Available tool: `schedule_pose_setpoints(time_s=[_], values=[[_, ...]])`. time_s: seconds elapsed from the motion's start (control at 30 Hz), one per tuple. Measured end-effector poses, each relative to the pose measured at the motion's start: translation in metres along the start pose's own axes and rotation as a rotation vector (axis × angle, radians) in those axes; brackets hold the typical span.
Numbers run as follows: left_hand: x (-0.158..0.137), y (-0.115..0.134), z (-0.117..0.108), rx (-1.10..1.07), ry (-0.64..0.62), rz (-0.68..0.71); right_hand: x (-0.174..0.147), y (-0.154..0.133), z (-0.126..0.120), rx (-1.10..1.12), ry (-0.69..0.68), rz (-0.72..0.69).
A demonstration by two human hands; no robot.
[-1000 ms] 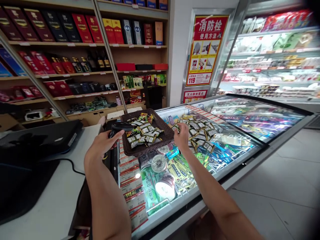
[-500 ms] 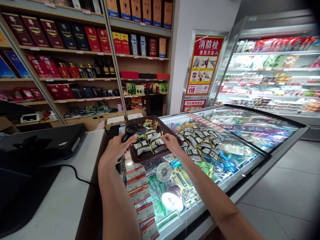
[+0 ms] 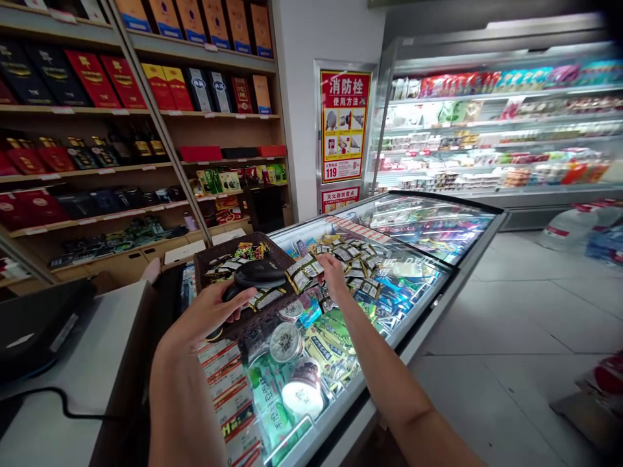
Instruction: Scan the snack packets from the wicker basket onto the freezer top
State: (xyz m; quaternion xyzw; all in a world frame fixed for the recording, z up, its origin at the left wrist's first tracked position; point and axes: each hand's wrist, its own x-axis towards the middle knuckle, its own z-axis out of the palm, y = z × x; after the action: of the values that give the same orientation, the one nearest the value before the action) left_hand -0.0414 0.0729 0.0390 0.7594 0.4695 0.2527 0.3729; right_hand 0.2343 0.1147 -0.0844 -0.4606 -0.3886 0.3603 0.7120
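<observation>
My left hand (image 3: 221, 305) grips a black handheld barcode scanner (image 3: 260, 274) above the near side of a dark brown woven basket (image 3: 287, 250). Inside the basket lie several small snack packets, some bright yellow and red, others silver and olive. Between the fingers of my right hand (image 3: 331, 272) is a silver and gold snack packet (image 3: 302, 272), raised just right of the basket with its printed back facing me. Beyond that hand, a loose pile of similar packets (image 3: 363, 259) rests on the freezer's glass top. The scanner hides part of the basket's contents.
A glass-topped chest freezer (image 3: 428, 308) with ice creams inside runs under the basket. To the left is a white counter (image 3: 104, 363) bearing a black device (image 3: 39, 331) and cable. Boxed goods line the shelves (image 3: 219, 117); a lit refrigerated display (image 3: 487, 143) stands at back right.
My right hand has lifted a packet from the basket and brought it out to the right. The scanner stays in my left hand. The view has turned to the right.
</observation>
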Motion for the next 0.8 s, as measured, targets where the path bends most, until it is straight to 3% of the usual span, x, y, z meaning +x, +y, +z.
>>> schedule_pose_setpoints(time_s=[0.33, 0.67, 0.8], values=[[0.013, 0.011, 0.026, 0.114, -0.019, 0.061, -0.001, -0.003, 0.004, -0.05, 0.013, -0.004], [0.011, 0.014, 0.022, 0.133, 0.001, 0.0, -0.001, -0.003, 0.001, -0.051, 0.005, -0.019], [0.012, 0.01, 0.018, 0.099, 0.01, -0.013, 0.01, 0.006, -0.006, -0.048, 0.152, 0.007]])
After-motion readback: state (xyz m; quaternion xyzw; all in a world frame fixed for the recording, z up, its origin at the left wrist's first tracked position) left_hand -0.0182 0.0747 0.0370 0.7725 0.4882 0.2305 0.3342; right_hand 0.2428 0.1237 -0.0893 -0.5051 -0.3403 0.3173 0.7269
